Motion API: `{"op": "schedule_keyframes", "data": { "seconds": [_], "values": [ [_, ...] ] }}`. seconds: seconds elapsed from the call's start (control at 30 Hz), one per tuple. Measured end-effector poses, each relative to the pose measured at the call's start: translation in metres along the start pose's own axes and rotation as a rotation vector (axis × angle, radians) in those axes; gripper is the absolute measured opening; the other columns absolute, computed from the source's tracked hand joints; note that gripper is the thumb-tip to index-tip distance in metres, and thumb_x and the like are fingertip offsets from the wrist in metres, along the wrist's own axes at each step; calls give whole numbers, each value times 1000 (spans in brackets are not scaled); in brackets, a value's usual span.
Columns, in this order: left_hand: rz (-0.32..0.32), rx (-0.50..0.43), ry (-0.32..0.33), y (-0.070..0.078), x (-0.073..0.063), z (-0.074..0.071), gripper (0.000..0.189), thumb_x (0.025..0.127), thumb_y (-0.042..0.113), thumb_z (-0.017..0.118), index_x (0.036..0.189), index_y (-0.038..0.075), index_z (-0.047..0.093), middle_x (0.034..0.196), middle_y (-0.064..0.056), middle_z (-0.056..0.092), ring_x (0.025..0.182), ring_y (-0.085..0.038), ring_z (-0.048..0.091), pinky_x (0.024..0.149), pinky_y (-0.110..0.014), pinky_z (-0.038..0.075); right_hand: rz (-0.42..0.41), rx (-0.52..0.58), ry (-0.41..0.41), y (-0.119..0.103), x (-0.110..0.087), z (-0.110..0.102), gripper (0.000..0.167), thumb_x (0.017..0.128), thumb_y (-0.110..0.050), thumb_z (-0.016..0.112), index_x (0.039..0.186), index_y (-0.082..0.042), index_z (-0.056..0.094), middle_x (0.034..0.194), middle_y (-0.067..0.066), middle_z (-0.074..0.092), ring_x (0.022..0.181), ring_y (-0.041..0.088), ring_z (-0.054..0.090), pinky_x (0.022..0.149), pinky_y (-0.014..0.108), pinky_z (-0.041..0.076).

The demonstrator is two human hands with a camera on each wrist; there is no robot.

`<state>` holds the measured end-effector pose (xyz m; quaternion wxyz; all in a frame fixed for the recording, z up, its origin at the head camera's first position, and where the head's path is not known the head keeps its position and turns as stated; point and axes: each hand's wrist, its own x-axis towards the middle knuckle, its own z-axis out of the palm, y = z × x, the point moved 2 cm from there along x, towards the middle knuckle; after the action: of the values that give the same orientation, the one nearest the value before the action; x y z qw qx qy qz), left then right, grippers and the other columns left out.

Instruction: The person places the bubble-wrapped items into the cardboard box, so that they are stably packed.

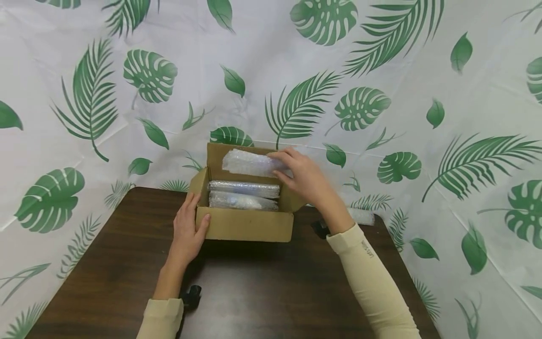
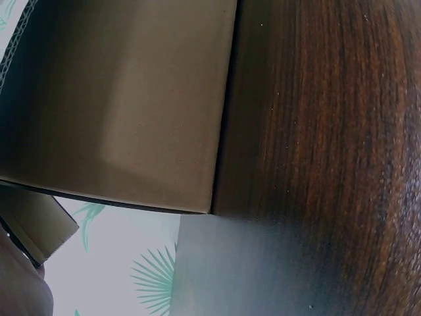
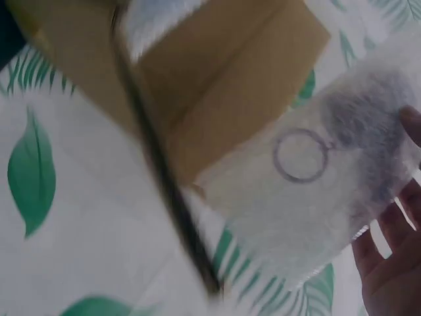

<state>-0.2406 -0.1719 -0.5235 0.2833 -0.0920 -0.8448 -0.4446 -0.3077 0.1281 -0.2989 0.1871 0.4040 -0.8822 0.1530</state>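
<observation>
An open cardboard box point(image 1: 244, 226) stands toward the back of the table. Its front left corner is held by my left hand point(image 1: 187, 230), thumb on the front panel and fingers along the left flap. Above the box's back part, my right hand point(image 1: 302, 176) grips one end of a clear bubble-wrap packet point(image 1: 250, 162). Through the wrap in the right wrist view, a thin purple ring and a dark purplish item point(image 3: 371, 115) show, too blurred to identify. Inside the box lie more bubble-wrapped packets point(image 1: 243, 200), side by side. Their contents are unclear.
Another bubble-wrapped piece point(image 1: 362, 216) lies at the table's back right corner, partly behind the right forearm. The dark wooden table point(image 1: 262, 292) meets a white leaf-print sheet point(image 1: 254, 108) at its back. A black wrist camera point(image 1: 192, 297) is strapped to the left wrist.
</observation>
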Motion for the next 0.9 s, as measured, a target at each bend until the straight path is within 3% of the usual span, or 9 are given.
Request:
{"op": "schedule_keyframes", "data": {
  "seconds": [0.3, 0.53, 0.67, 0.9],
  "values": [
    [-3, 6, 1, 0, 0, 1, 68, 106, 22, 64, 167, 9, 37, 171, -27, 34, 153, -53, 34, 117, -77, 22, 90, -10, -252, -17, 11, 61, 37, 104, -27, 75, 139, -18, 69, 133, 0, 73, 107, 19, 75, 95, 40, 61],
    [-3, 17, -2, 0, 0, 3, 68, 106, 24, 63, 167, 10, 36, 171, -26, 34, 152, -53, 34, 117, -76, 23, 181, -13, -475, -21, 9, 92, 38, 104, -34, 73, 140, -22, 73, 135, -3, 75, 118, 18, 73, 96, 42, 60],
    [-1, 20, -1, 0, 0, 4, 68, 106, 24, 63, 167, 10, 36, 171, -26, 34, 152, -52, 35, 116, -76, 24, 181, 18, -511, -21, 6, 99, 29, 107, -32, 70, 133, -22, 79, 129, -3, 76, 115, 16, 72, 95, 39, 60],
    [12, 12, 16, 0, 0, 3, 68, 105, 21, 64, 167, 9, 37, 171, -26, 35, 152, -52, 35, 116, -77, 23, 172, 65, -552, -20, 17, 111, 23, 106, -30, 71, 124, -21, 84, 116, -3, 78, 97, 9, 69, 79, 27, 55]
  ]
}}
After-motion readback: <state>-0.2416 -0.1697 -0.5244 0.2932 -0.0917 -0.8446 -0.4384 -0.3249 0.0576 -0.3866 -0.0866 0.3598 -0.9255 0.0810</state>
